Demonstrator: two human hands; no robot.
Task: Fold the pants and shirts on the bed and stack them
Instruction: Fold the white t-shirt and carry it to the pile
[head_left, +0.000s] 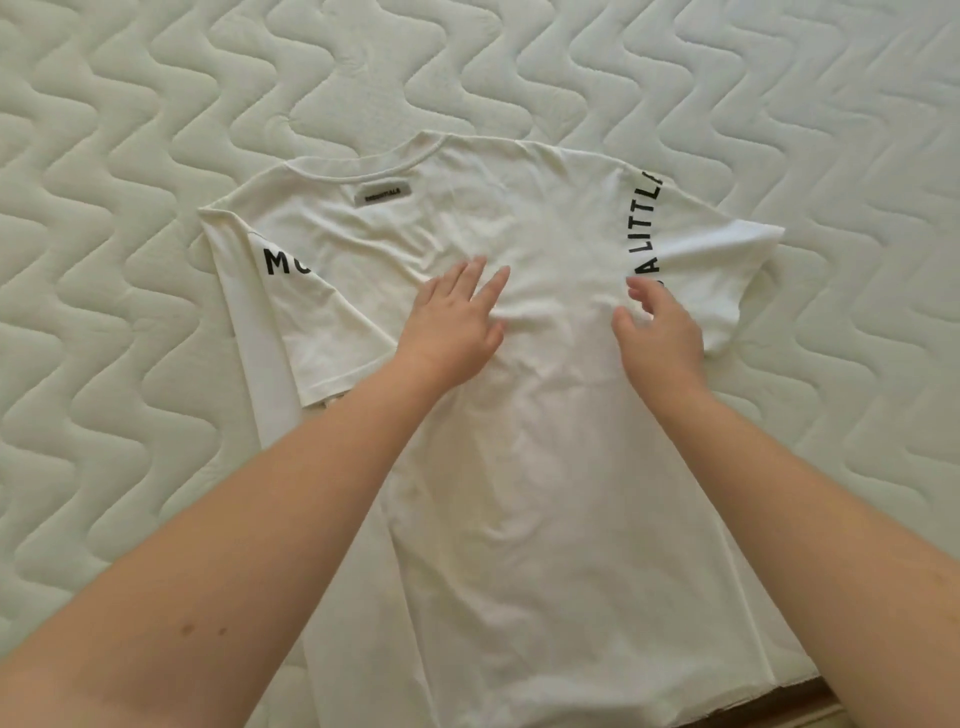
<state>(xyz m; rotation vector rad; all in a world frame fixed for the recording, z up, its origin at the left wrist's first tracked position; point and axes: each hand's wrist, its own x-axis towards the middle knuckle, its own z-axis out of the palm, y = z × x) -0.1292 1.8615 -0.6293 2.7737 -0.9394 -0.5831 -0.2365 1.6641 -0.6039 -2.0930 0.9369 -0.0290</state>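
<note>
A white T-shirt (519, 493) with black lettering lies spread on the bed, collar away from me, a small label below the collar. Its left sleeve is folded in over the body; the right sleeve (727, 270) sticks out to the side. My left hand (452, 322) lies flat on the shirt's chest, fingers apart, holding nothing. My right hand (657, 332) hovers over or touches the fabric near the right sleeve, fingers curled and spread, with nothing gripped that I can see.
The shirt rests on a white quilted mattress (130, 156) with a wavy stitch pattern that fills the view. At the bottom right the shirt's hem reaches the bed's edge, where a brown strip (810, 701) shows.
</note>
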